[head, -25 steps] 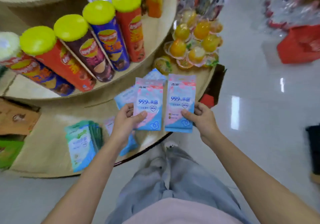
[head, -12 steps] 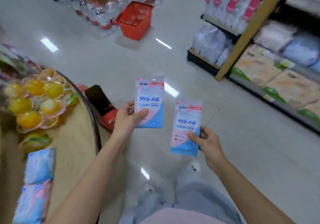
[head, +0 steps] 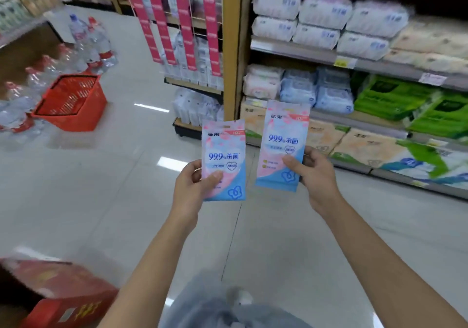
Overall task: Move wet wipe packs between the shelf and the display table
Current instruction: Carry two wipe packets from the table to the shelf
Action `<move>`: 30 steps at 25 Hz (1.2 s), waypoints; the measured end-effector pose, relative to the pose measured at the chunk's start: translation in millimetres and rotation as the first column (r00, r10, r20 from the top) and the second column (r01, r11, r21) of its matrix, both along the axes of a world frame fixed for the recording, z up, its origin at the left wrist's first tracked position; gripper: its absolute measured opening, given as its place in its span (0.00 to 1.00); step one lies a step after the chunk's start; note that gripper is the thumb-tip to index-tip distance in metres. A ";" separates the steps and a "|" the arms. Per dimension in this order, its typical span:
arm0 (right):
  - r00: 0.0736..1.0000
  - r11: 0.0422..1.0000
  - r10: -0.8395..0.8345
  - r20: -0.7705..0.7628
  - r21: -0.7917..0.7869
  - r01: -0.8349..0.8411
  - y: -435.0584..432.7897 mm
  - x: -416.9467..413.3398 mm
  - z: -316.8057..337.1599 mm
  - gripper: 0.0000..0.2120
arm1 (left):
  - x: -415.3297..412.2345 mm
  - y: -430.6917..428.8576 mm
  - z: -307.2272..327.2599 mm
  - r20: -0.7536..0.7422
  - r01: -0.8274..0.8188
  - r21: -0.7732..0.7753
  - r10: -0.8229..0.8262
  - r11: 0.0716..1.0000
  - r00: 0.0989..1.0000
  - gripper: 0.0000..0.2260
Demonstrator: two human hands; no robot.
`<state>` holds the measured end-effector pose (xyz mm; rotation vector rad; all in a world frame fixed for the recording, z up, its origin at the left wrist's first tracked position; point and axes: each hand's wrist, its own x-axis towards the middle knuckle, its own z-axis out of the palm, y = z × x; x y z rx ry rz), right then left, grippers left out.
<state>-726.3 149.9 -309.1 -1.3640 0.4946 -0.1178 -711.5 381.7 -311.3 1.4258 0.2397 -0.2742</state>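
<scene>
Both forearms are bare from the frame's lower edge to the wrist; no sleeve edge is visible. The left hand (head: 193, 188) and the right hand (head: 315, 175) carry no gloves, and no watch or wristband shows. Whether a ring sits on a left finger cannot be determined. The legs are covered by loose trousers (head: 222, 310) in a pale grey-blue, denim-like fabric with soft folds. A light-coloured shoe (head: 240, 296), white to grey, shows beyond the trousers; blur hides its detail.
</scene>
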 end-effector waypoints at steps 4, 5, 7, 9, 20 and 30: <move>0.991 0.994 -0.109 0.083 -0.015 0.111 -60.7 51.7 14.5 0.11 | 77.6 -67.5 7.9 0.051 0.095 -0.023 -0.094 0.995 0.994 0.14; 0.989 0.992 -0.120 0.088 -0.019 0.122 -70.1 61.5 15.7 0.11 | 96.1 -81.5 11.5 0.065 0.114 -0.033 -0.112 0.993 0.992 0.14; 0.980 0.985 -0.170 0.103 -0.024 0.173 -98.1 92.5 17.8 0.11 | 150.3 -118.6 20.9 0.108 0.176 -0.072 -0.168 0.982 0.980 0.13; 0.963 0.969 -0.243 0.118 -0.027 0.248 -129.0 129.0 24.6 0.12 | 211.4 -157.5 38.0 0.161 0.259 -0.077 -0.244 0.963 0.956 0.14; 0.858 0.885 -0.460 0.230 0.038 0.465 -265.5 248.6 74.0 0.17 | 406.1 -338.8 133.8 0.364 0.471 -0.050 -0.423 0.881 0.830 0.12; 0.819 0.907 -0.365 0.442 -0.032 0.421 -441.7 358.3 176.3 0.12 | 458.9 -473.7 155.6 0.387 0.364 -0.167 -0.278 0.916 0.879 0.11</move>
